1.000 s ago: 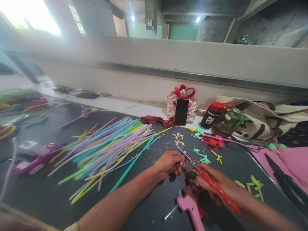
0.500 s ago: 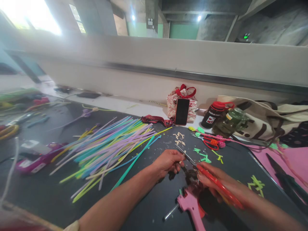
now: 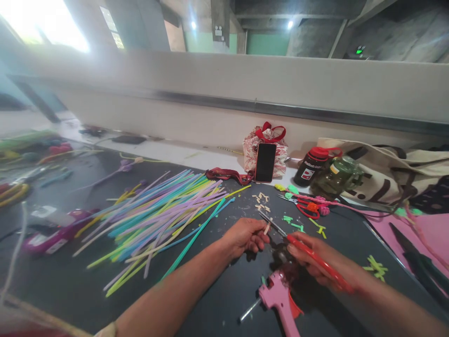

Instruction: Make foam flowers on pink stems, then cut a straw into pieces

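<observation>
My left hand (image 3: 249, 235) is closed, with a short pale piece of chenille stem (image 3: 268, 226) pinched between thumb and finger. My right hand (image 3: 312, 255) grips red-handled scissors (image 3: 315, 258), whose metal blades point up and left and lie right beside the pale piece. Whether the blades touch it, I cannot tell. Below my hands a pink glue gun (image 3: 277, 295) lies on the dark table. Just beyond the blade tips are several short pale cut pieces (image 3: 261, 201). Short green pieces (image 3: 297, 227) lie to the right of them.
A large bundle of coloured chenille stems (image 3: 164, 220) spreads across the left. At the back stand a phone (image 3: 265, 162) against a patterned bag (image 3: 249, 154), a black bottle (image 3: 309, 168) and a green jug (image 3: 335, 177). Another pair of scissors (image 3: 308, 209) lies near yellow-green pieces (image 3: 376, 269).
The pale piece now stands up more visibly from my left fingers, beside the blades. The scissors and my right hand have shifted slightly.
</observation>
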A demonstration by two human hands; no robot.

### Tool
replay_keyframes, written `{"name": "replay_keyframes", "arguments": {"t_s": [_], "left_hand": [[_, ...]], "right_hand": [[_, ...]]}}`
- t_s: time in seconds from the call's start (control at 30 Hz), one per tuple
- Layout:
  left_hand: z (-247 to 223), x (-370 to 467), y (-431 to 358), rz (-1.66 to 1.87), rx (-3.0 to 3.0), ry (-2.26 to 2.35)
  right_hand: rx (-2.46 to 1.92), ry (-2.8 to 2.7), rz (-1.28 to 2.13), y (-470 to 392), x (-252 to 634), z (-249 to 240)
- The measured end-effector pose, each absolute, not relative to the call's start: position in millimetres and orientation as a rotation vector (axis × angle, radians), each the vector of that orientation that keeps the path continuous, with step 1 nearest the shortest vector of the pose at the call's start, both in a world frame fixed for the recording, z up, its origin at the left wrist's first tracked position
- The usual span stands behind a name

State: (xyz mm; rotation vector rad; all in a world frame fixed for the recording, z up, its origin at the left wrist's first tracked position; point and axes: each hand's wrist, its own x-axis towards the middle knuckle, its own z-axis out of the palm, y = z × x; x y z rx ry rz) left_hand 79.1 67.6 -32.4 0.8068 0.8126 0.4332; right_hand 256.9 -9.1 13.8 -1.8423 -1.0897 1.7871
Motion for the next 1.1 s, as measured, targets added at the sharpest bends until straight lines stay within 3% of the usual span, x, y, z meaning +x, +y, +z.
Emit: {"name": "replay_keyframes", "arguments": {"t_s": [1.1], "left_hand": [[-33.1, 78.4, 72.0, 0.402, 1.062, 1.041]], "right_hand": [[-1.77, -1.045, 1.871, 0.7, 256.7, 16.3]]}}
